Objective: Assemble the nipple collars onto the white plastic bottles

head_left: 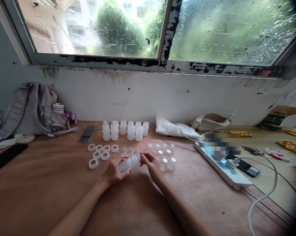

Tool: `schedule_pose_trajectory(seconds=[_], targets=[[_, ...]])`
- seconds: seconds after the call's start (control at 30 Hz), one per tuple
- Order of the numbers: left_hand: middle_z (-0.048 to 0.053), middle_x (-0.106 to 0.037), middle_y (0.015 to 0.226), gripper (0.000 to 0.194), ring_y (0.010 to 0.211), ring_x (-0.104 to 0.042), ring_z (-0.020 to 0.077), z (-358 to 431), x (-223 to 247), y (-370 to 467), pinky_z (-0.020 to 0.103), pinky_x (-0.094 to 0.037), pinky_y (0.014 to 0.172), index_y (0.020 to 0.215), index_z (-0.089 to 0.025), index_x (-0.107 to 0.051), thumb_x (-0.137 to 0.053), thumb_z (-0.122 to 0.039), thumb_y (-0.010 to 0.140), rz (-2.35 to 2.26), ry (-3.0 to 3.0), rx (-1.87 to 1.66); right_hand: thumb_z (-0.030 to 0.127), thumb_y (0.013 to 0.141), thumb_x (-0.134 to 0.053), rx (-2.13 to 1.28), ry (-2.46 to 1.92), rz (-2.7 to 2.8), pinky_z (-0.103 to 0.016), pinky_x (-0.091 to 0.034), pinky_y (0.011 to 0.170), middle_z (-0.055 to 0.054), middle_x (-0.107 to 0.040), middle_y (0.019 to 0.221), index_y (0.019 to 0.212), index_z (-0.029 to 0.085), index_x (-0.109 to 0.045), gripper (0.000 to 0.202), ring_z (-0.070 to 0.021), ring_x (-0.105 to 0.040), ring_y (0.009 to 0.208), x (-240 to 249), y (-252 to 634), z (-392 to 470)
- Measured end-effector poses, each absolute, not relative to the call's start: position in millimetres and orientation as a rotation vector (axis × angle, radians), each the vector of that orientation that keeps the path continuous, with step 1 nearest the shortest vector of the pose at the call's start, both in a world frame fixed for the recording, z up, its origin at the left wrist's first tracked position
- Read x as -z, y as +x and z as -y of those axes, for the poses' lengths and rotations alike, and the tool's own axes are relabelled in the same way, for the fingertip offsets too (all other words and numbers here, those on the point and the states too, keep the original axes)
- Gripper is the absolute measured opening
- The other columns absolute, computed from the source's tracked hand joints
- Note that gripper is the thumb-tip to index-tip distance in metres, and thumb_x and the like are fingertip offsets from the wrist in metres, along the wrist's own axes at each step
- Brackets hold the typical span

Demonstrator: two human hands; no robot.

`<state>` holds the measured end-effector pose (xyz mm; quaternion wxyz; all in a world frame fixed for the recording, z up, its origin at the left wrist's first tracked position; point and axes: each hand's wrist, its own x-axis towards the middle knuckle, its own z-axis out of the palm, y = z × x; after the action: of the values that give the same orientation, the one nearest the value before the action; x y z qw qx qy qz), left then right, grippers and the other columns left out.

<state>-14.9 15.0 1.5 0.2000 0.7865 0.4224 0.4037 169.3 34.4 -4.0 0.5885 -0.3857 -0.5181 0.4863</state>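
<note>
My left hand (116, 170) is wrapped round a frosted white baby bottle (128, 164), tilted with its mouth up to the right. At that mouth, the fingers of my right hand (149, 161) are pinched together; whatever small clear part they hold is too hard to make out. Just behind the bottle stand clear bottle teats (124, 150) in a short row. White screw rings (93, 163) lie in a group left of my left hand. Several clear round caps (163, 167), with white discs near them, are spread to the right of my right hand.
More frosted bottles (130, 131) stand along the wall. Behind on the right lie a white plastic package (174, 127) and a cloth pouch (211, 122). A power strip (224, 168) with cables is at right. A grey backpack (32, 111) and black object (7, 158) sit left.
</note>
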Motion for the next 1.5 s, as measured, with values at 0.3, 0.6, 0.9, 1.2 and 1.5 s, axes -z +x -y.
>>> schedule_pose_trajectory(seconds=[0.3, 0.6, 0.9, 1.2, 1.5], targets=[[0.005, -0.058, 0.096, 0.036, 0.084, -0.056, 0.0174, -14, -6, -14, 0.031, -0.045, 0.077, 0.101, -0.020, -0.048, -0.057, -0.026, 0.067, -1.196, 2.206, -1.122, 0.040, 0.073, -0.057, -1.077, -0.975, 1.290, -0.023, -0.040, 0.045, 0.002, -0.050, 0.053, 0.070, 0.017, -0.054, 0.024, -0.0100, -0.047, 0.046, 4, 170, -34], [0.005, -0.059, 0.095, 0.036, 0.084, -0.056, 0.0177, -8, -8, -11, 0.030, -0.044, 0.076, 0.100, -0.019, -0.049, -0.058, -0.026, 0.066, -1.107, 2.252, -1.127, 0.043, 0.076, -0.051, -0.941, -1.070, 1.413, -0.019, -0.023, 0.037, 0.007, -0.033, 0.043, 0.054, 0.019, -0.036, 0.035, -0.0061, -0.031, 0.038, 1, 169, -32], [0.004, -0.059, 0.095, 0.036, 0.083, -0.056, 0.0171, -7, -8, -11, 0.030, -0.045, 0.075, 0.100, -0.019, -0.050, -0.058, -0.025, 0.066, -1.106, 2.234, -1.128, 0.045, 0.077, -0.047, -1.044, -1.063, 1.409, -0.020, -0.019, 0.038, 0.007, -0.029, 0.044, 0.052, 0.019, -0.032, 0.039, -0.0059, -0.024, 0.039, -1, 174, -30], [0.005, -0.059, 0.095, 0.036, 0.088, -0.056, 0.0178, -9, -7, -14, 0.030, -0.044, 0.078, 0.100, -0.019, -0.051, -0.058, -0.025, 0.065, -1.081, 2.255, -1.201, 0.042, 0.076, -0.049, -1.004, -1.085, 1.438, -0.020, -0.021, 0.039, 0.006, -0.031, 0.043, 0.049, 0.018, -0.035, 0.039, -0.0069, -0.029, 0.040, -1, 172, -30], [0.005, -0.059, 0.085, 0.036, 0.074, -0.056, 0.0151, -10, -11, -8, 0.023, -0.043, 0.061, 0.100, -0.014, -0.051, -0.050, -0.039, 0.074, -0.834, 1.451, -0.903, 0.039, 0.073, -0.056, -1.270, -0.841, 1.385, -0.028, -0.040, 0.072, -0.005, -0.061, 0.090, 0.093, 0.020, -0.062, 0.028, -0.0187, -0.053, 0.085, -17, 171, -23]])
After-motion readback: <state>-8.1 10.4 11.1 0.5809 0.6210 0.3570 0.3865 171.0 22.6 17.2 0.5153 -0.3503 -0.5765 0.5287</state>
